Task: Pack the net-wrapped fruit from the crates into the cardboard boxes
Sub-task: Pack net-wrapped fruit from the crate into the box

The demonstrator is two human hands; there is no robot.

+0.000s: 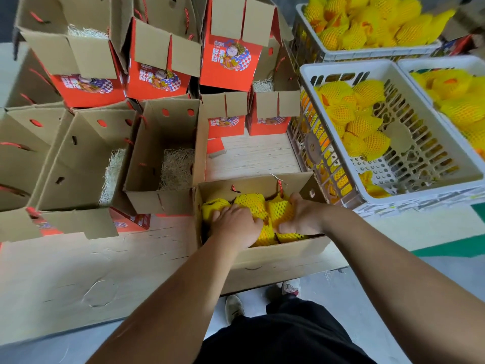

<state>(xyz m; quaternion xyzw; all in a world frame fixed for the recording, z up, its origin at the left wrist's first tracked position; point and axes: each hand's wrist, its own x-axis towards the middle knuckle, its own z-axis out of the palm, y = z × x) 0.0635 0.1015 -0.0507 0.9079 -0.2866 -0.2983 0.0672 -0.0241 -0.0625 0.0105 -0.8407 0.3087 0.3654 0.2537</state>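
Note:
An open cardboard box [265,254] stands right in front of me, holding several fruits in yellow foam net [250,203]. Both my hands are inside it. My left hand [235,225] lies palm down on the fruit at the box's left side, fingers curled over one. My right hand [304,215] grips a net-wrapped fruit [282,212] at the right side. A white plastic crate [325,68] to the right holds more yellow-netted fruit [354,119], about half full.
Two more white crates of netted fruit sit behind [367,22] and to the far right [456,101]. Open boxes with straw padding [175,164] stand to the left. Red printed boxes [228,59] are stacked at the back. Flat cardboard [78,279] covers the floor.

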